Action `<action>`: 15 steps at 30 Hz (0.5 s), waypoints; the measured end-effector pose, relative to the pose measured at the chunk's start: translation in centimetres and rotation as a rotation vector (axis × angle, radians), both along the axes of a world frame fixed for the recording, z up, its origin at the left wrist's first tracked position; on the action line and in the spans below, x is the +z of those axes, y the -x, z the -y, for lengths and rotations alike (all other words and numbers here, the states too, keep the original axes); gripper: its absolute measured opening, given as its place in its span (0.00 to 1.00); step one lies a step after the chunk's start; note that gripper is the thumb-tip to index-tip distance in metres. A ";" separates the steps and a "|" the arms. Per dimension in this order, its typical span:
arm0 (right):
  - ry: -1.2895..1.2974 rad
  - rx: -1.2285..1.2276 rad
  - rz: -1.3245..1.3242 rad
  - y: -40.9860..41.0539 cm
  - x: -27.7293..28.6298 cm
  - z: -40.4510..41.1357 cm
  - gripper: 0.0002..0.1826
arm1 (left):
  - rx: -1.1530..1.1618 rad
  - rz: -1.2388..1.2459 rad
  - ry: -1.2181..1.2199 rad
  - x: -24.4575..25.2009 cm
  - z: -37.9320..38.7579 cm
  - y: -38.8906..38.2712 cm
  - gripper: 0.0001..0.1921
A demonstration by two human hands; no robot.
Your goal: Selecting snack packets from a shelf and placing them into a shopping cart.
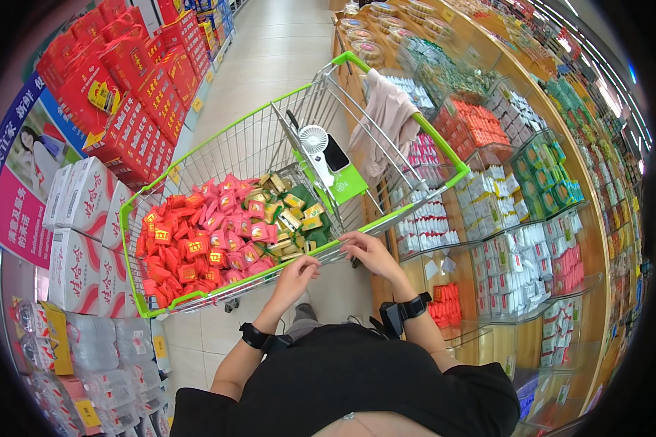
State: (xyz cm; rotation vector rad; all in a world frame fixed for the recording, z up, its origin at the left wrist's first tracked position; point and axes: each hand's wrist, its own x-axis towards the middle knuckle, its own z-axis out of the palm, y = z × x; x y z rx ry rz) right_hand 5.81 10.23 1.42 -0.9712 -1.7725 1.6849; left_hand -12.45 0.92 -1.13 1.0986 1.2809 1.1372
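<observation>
A wire shopping cart point(218, 136) with a green rim stands before me, side on. In it lie heaps of small wrapped packets: red ones point(177, 248) at the left, pink ones point(232, 218) in the middle, gold and green ones point(292, 216) at the right. My left hand point(295, 278) is at the near side rim, fingers loosely bent. My right hand point(369, 254) is at the same rim farther right, fingers bent and apart, holding nothing visible. A white handheld fan point(314, 145) and a black phone point(336, 155) lie on the child-seat panel. A pale cloth point(388, 109) hangs over the handle.
Clear bins of wrapped snacks point(514, 273) line wooden shelving point(596, 218) close at the right. Stacked red drink boxes point(136, 136), white cartons point(79, 267) and bottled water packs point(104, 349) stand at the left. A tiled aisle point(273, 33) runs ahead beyond the cart.
</observation>
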 end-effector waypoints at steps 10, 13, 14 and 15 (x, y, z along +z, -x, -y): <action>0.050 -0.054 -0.038 -5.8 1.0 2.1 0.12 | -0.063 -0.072 0.023 1.2 0.4 -4.9 0.06; 0.035 -0.115 -0.107 -8.2 0.8 2.6 0.12 | -0.063 -0.093 -0.005 0.7 0.5 -6.2 0.06; 0.055 -0.159 -0.115 -9.2 0.7 2.7 0.12 | -0.064 -0.075 -0.010 0.5 0.6 -6.6 0.06; 0.075 -0.205 -0.124 -10.2 0.6 3.0 0.12 | -0.067 -0.058 -0.015 0.5 0.5 -7.1 0.06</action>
